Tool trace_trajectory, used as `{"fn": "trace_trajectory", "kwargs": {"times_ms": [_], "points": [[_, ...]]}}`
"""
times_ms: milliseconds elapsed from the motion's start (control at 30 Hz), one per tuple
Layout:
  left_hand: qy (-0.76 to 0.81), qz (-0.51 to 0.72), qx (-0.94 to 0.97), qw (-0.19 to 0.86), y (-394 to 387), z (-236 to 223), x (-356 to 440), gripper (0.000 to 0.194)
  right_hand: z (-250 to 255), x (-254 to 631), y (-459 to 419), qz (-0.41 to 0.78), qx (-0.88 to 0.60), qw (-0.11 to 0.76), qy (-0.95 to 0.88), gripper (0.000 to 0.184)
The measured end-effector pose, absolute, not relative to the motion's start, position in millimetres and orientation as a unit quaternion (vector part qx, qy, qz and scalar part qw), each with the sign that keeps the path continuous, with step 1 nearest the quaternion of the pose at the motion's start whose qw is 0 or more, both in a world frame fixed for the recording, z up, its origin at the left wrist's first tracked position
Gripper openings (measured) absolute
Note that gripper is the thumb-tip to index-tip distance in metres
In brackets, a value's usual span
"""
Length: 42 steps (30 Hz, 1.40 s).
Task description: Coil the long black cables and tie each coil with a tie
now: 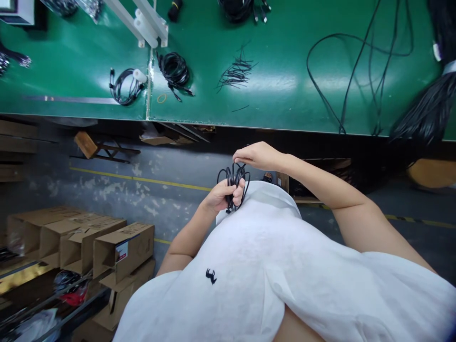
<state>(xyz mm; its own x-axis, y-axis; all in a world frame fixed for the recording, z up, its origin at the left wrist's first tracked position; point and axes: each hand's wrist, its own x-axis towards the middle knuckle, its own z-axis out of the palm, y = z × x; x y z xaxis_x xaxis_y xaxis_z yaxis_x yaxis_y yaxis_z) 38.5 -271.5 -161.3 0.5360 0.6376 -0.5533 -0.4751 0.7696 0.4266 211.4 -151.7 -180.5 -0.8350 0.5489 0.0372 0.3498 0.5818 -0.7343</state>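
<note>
A coiled black cable [233,178] is held in front of my white shirt, below the edge of the green table [285,90]. My left hand [223,195] is closed around the bottom of the coil. My right hand [258,156] is closed over the top of the coil, fingers curled down on the loops. On the table lie two other coiled black cables [174,70] [124,86], a small pile of black ties [235,73] and a long loose black cable [356,71].
Cardboard boxes [81,242] stand on the floor at lower left. A thick bundle of black cables [427,109] hangs at the table's right end. White rails [142,21] cross the table's back left. A yellow line runs along the grey floor.
</note>
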Motion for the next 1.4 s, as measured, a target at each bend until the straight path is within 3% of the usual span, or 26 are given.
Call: {"fn": "trace_trajectory", "kwargs": {"times_ms": [133,233,400,533,667,767,933,1067,1167,1267,1400], "points": [[0.385,0.321,0.111,0.858,-262,-150,40,0.031,-189,215,-142,0.433,-0.232,0.192,-0.850,0.036],[0.383,0.384,0.120,0.832,-257,-139,30,0.029,-221,238,-129,0.490,-0.238,0.206,-0.813,0.044],[0.373,0.561,0.099,0.733,-257,-124,-4,0.044,-306,312,-142,0.479,-0.456,0.127,-0.739,0.045],[0.360,0.603,0.080,0.707,-259,-131,-18,0.050,-332,351,-181,0.430,-0.511,0.026,-0.744,0.039],[0.381,0.577,0.083,0.718,-256,-146,-21,0.051,-298,350,-206,0.230,-0.483,-0.066,-0.842,0.040],[0.435,0.546,0.096,0.709,-252,-156,-22,0.051,-251,330,-214,0.154,-0.368,-0.065,-0.915,0.037],[0.456,0.459,0.176,0.742,-251,-179,-3,0.046,-187,271,-215,0.213,-0.189,0.024,-0.958,0.041],[0.426,0.357,0.246,0.794,-262,-194,16,0.039,-172,232,-201,0.287,-0.164,0.086,-0.940,0.035],[0.394,0.284,0.280,0.828,-272,-196,19,0.031,-175,231,-190,0.388,-0.194,0.071,-0.898,0.026],[0.380,0.265,0.278,0.841,-277,-193,18,0.036,-180,243,-187,0.482,-0.215,0.054,-0.848,0.024],[0.347,0.212,0.273,0.872,-277,-190,21,0.042,-185,249,-187,0.466,-0.207,0.069,-0.857,0.025]]}}
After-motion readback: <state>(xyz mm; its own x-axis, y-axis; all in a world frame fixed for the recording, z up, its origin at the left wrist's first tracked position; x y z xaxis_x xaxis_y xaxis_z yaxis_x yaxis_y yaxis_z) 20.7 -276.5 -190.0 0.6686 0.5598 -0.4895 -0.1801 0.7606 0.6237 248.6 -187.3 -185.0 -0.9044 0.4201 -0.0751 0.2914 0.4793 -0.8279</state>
